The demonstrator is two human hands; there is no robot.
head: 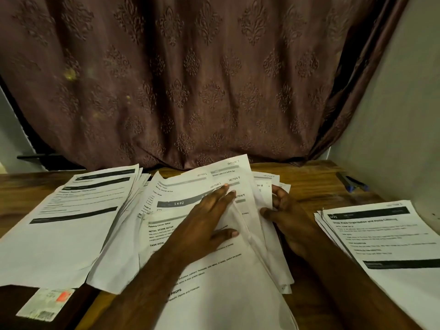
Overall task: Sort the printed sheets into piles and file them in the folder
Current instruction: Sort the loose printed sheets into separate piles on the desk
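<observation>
Our left hand (209, 222) lay flat, fingers straight, on the fanned sheets (190, 234) mid-counter (309, 177); our right hand (283, 210) pinched their edge. Light, limp, slippery paper, we judged: best lifted by an edge.

Worktop (307, 177) mostly papered: left pile (71, 222) and fanned middle sheets (214, 270) overlap, no gap between them. Bare wood strip between middle sheets and right pile (392, 246), partly taken by right forearm. Far right corner open except a pen (352, 182), probably. Curtain (190, 79) closes the back edge, wall (404, 115) the right. Dark flat item (23, 303) at near left
</observation>
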